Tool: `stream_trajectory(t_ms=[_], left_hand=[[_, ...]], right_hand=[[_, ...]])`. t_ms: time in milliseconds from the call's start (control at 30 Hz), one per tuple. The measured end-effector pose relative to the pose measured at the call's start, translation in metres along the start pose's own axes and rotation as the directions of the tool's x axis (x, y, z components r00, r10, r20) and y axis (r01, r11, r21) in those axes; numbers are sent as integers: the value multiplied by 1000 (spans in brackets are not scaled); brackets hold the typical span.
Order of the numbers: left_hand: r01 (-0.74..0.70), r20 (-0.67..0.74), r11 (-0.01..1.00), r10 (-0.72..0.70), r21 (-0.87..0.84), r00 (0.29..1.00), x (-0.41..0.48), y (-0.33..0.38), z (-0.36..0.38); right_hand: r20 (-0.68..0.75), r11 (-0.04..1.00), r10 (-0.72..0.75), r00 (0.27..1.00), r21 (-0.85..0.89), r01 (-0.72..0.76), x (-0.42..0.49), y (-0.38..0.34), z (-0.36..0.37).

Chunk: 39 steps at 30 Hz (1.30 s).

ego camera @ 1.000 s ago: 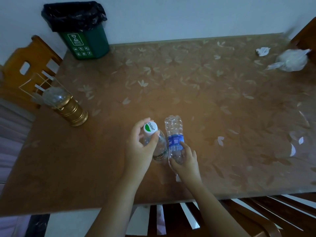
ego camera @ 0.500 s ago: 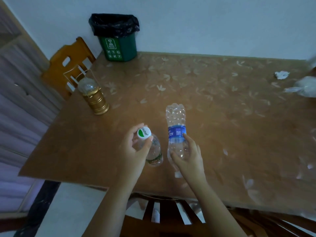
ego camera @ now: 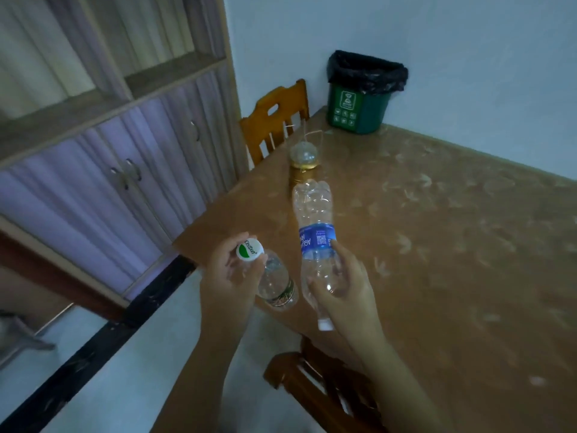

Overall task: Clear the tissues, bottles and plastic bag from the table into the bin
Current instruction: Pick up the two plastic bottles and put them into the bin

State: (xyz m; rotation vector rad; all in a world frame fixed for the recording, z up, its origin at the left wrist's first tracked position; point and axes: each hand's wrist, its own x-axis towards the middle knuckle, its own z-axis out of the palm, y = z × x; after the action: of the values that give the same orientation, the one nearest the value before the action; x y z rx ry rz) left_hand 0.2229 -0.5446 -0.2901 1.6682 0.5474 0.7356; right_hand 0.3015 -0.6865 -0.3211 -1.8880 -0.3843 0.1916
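My left hand grips a small clear bottle by its neck; its white and green cap faces me. My right hand holds a longer clear bottle with a blue label near its neck, base pointing away. Both bottles are off the table, near its left corner. The green bin with a black liner stands on the table's far corner against the wall. Tissues and the plastic bag are out of view.
A gold lantern stands on the table between the bottles and the bin. One wooden chair sits at the table's left end, another under the near edge. A cabinet with purple doors lines the left wall.
The view has swung left, so the tissue and bag on the right have left the frame. Both hands have lifted the bottles and carried them toward the table's left corner.
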Motion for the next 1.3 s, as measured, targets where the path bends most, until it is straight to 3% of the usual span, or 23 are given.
stream_trajectory(t_ms=[433, 667, 900, 1000, 1300], left_hand=[[100, -254, 986, -64, 131, 965, 81, -55, -243], [146, -317, 980, -98, 134, 943, 133, -87, -337], [111, -240, 980, -69, 164, 968, 207, -110, -339], [60, -201, 969, -11, 238, 979, 251, -119, -330], [-32, -28, 973, 39, 227, 999, 414, -113, -288]], right_hand=[[306, 985, -165, 938, 10, 170, 19, -107, 273], [397, 991, -132, 908, 55, 120, 35, -134, 381], [348, 996, -93, 933, 32, 87, 97, -134, 412], [313, 994, -100, 945, 74, 81, 143, -137, 418], [201, 984, -118, 972, 156, 87, 297, -154, 430]])
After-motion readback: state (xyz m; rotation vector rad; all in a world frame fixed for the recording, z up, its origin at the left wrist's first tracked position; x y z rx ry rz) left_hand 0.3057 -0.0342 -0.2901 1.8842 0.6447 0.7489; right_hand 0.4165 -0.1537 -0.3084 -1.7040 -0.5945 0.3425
